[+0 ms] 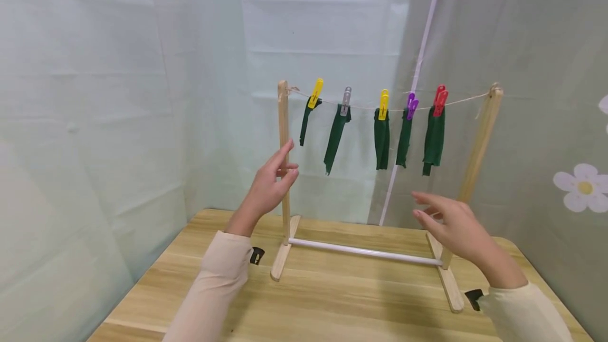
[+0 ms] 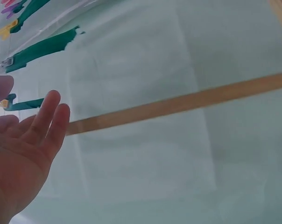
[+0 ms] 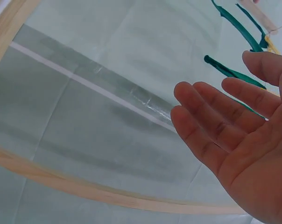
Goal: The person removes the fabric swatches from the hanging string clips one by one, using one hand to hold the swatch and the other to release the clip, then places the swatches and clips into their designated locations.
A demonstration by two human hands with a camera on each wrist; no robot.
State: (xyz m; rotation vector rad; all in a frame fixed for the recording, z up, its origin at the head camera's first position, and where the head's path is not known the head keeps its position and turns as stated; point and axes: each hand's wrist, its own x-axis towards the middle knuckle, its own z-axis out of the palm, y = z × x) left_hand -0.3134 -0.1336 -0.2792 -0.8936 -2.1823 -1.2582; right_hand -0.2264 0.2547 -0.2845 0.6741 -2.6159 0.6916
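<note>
Strips of dark green cloth hang in a row from a thin string (image 1: 467, 100), each pinned by a clothespin. From left to right the clothespins are a yellow one (image 1: 315, 93), a grey one (image 1: 345, 101), another yellow one (image 1: 383, 104), a purple one (image 1: 411, 106) and a red one (image 1: 440, 101). My left hand (image 1: 271, 183) is raised by the left post, below the leftmost cloth strip (image 1: 305, 123), its fingers loosely bent around nothing. Below the rightmost cloth strip (image 1: 434, 141), my right hand (image 1: 453, 223) hovers with relaxed fingers and an empty palm.
The string runs between a left wooden post (image 1: 284, 120) and a right wooden post (image 1: 482, 141), joined low by a white rod (image 1: 366, 250). This rack stands on a wood-grain table (image 1: 332, 300). Black clips (image 1: 256, 255) sit near its feet. Pale sheets (image 1: 323, 25) hang behind.
</note>
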